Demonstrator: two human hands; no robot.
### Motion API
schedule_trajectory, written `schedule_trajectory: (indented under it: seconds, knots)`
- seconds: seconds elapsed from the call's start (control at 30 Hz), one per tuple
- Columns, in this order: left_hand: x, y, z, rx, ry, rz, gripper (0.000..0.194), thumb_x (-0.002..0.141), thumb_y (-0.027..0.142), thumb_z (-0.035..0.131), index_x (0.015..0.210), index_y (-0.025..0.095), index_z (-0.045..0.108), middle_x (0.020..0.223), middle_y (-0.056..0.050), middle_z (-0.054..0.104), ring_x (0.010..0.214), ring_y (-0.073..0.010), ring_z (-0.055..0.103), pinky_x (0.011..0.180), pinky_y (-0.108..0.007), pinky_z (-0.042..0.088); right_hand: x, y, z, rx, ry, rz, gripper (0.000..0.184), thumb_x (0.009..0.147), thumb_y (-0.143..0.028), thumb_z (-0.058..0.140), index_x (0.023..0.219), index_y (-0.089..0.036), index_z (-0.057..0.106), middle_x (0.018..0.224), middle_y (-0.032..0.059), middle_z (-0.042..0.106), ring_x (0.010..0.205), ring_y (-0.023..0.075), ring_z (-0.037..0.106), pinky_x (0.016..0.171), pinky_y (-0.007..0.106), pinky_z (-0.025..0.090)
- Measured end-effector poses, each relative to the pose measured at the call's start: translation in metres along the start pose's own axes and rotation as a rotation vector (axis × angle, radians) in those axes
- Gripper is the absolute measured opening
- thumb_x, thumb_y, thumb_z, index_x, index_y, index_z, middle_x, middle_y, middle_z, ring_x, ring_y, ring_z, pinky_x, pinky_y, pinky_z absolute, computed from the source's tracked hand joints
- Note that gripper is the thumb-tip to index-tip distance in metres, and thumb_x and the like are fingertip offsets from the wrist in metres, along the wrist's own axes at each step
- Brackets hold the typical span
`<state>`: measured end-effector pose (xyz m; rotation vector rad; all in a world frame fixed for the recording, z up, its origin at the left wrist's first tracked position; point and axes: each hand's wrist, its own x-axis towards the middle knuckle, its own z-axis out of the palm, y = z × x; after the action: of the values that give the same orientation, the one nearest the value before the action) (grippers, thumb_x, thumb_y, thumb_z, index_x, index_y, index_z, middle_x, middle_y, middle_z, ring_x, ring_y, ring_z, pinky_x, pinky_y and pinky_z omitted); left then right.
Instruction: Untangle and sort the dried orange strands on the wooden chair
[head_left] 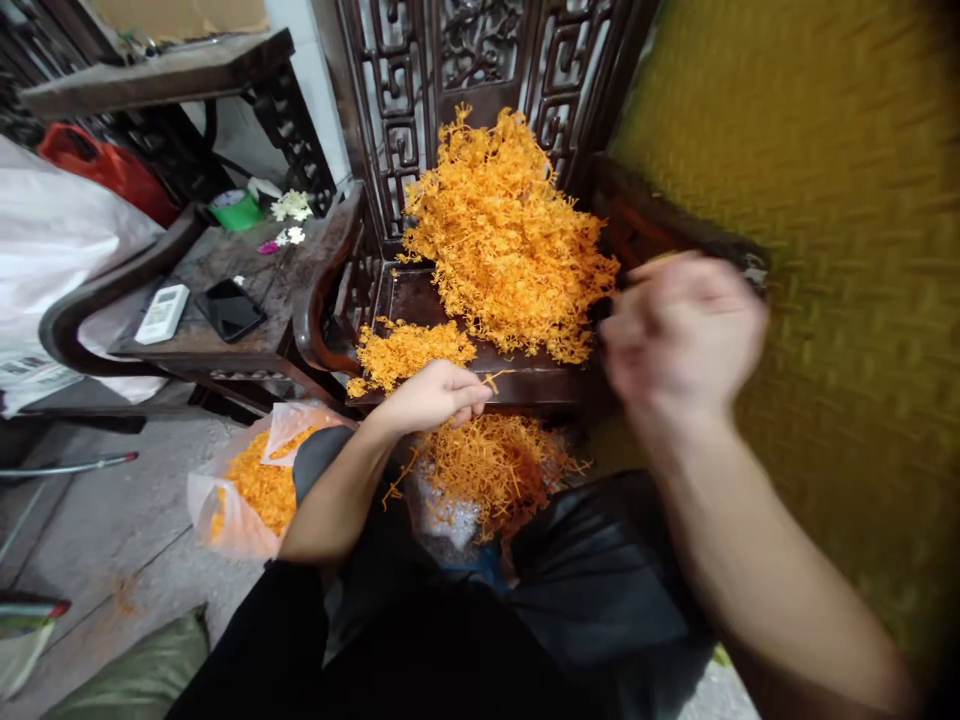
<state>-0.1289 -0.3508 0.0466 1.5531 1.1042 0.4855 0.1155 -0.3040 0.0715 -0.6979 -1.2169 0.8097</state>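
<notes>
My left hand (442, 395) is closed in a pinch on a thin orange sprig (496, 379), whose tip sticks out to the right of the fingers. To the right of the chair, my right hand (682, 335) is raised and blurred by motion. Its fingers look curled; what they hold, if anything, cannot be made out. A tall heap of orange branching sprigs (517, 240) fills the chair seat (416, 295). In front of it lies a smaller orange pile (409, 352), just behind my left hand. Below the seat edge, between my knees, bare orange stems (495, 465) are bunched over clear plastic.
On the floor at left sits a plastic bag (217, 510) of orange pieces. The side table (225, 255) carries a phone (231, 309), a white remote (163, 314), green tape (235, 210) and small flowers (291, 206). A yellow-green textured surface (840, 330) rises close on the right.
</notes>
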Motion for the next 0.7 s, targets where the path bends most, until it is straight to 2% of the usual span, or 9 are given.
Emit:
schedule_trajectory:
  seconds: [0.03, 0.1, 0.23, 0.33, 0.4, 0.47, 0.53, 0.6, 0.7]
  knots:
    - [0.003, -0.006, 0.001, 0.005, 0.011, -0.033, 0.035, 0.098, 0.039, 0.053, 0.077, 0.013, 0.065, 0.053, 0.003, 0.058, 0.042, -0.0056, 0.044, 0.048, -0.02, 0.034, 0.009, -0.001, -0.009, 0.099, 0.121, -0.001, 0.022, 0.092, -0.041, 0.074, 0.076, -0.026, 0.067, 0.054, -0.006, 0.038, 0.041, 0.0078, 0.024, 0.039, 0.025, 0.018]
    - [0.011, -0.018, 0.011, 0.018, 0.029, -0.036, 0.035, 0.101, 0.038, 0.049, 0.09, 0.012, 0.069, 0.065, 0.0, 0.066, 0.041, -0.0054, 0.046, 0.047, -0.021, 0.036, 0.021, 0.001, -0.021, 0.2, 0.179, 0.162, 0.028, 0.084, -0.044, 0.081, 0.072, -0.025, 0.065, 0.055, -0.0059, 0.037, 0.04, 0.0061, 0.022, 0.037, 0.024, 0.01]
    - [0.039, -0.041, 0.056, 0.239, -0.031, 0.331, 0.037, 0.106, 0.036, 0.046, 0.1, 0.014, 0.076, 0.088, -0.005, 0.074, 0.068, -0.0106, 0.068, 0.073, -0.025, 0.052, 0.015, 0.022, -0.001, 0.033, -0.127, 0.591, 0.036, 0.071, -0.05, 0.089, 0.074, -0.022, 0.067, 0.09, 0.0072, 0.068, 0.061, 0.0126, 0.057, 0.037, 0.02, 0.022]
    - [0.058, -0.065, 0.095, 0.591, -0.032, 0.45, 0.033, 0.106, 0.031, 0.046, 0.119, 0.02, 0.075, 0.109, -0.009, 0.073, 0.097, -0.0192, 0.071, 0.086, -0.031, 0.054, 0.006, 0.049, 0.045, -0.112, -0.383, 0.67, 0.039, 0.074, -0.053, 0.084, 0.085, -0.019, 0.07, 0.087, 0.0067, 0.066, 0.055, 0.0105, 0.051, 0.04, 0.022, 0.026]
    - [0.066, -0.083, 0.114, 0.854, -0.119, 0.442, 0.031, 0.102, 0.02, 0.049, 0.12, 0.021, 0.074, 0.126, -0.013, 0.07, 0.106, -0.0229, 0.071, 0.086, -0.034, 0.055, 0.006, 0.071, 0.079, -0.3, -0.543, 0.613, 0.039, 0.087, -0.057, 0.069, 0.095, -0.018, 0.068, 0.072, 0.001, 0.057, 0.046, 0.0088, 0.037, 0.041, 0.024, 0.024]
    - [0.071, -0.099, 0.127, 0.927, -0.169, 0.395, 0.027, 0.095, 0.01, 0.054, 0.104, 0.015, 0.078, 0.119, -0.014, 0.074, 0.104, -0.0247, 0.071, 0.085, -0.035, 0.056, 0.007, 0.094, 0.111, -0.607, -0.678, 0.42, 0.042, 0.099, -0.055, 0.049, 0.093, -0.018, 0.067, 0.06, -0.0027, 0.045, 0.046, 0.011, 0.033, 0.045, 0.027, 0.027]
    - [0.075, -0.111, 0.135, 0.95, -0.195, 0.33, 0.023, 0.09, 0.004, 0.057, 0.09, 0.01, 0.079, 0.104, -0.015, 0.077, 0.098, -0.026, 0.073, 0.081, -0.036, 0.057, 0.005, 0.115, 0.141, -0.749, -0.711, 0.292, 0.046, 0.101, -0.055, 0.046, 0.079, -0.018, 0.064, 0.058, -0.0014, 0.043, 0.052, 0.0136, 0.038, 0.053, 0.029, 0.032]
    - [0.08, -0.119, 0.14, 0.974, -0.208, 0.26, 0.018, 0.086, 0.003, 0.061, 0.084, 0.01, 0.078, 0.095, -0.016, 0.079, 0.094, -0.0275, 0.074, 0.079, -0.039, 0.057, 0.0, 0.134, 0.167, -0.84, -0.739, 0.15, 0.047, 0.101, -0.055, 0.046, 0.079, -0.018, 0.062, 0.069, 0.0042, 0.054, 0.065, 0.0174, 0.047, 0.063, 0.032, 0.036]
    - [0.089, -0.127, 0.144, 0.99, -0.218, 0.178, 0.012, 0.084, 0.008, 0.069, 0.08, 0.013, 0.079, 0.089, -0.014, 0.08, 0.091, -0.0288, 0.075, 0.081, -0.045, 0.058, -0.012, 0.16, 0.196, -1.056, -1.009, -0.267, 0.039, 0.105, -0.042, 0.037, 0.103, -0.015, 0.064, 0.104, 0.015, 0.064, 0.09, 0.0257, 0.055, 0.078, 0.037, 0.041]
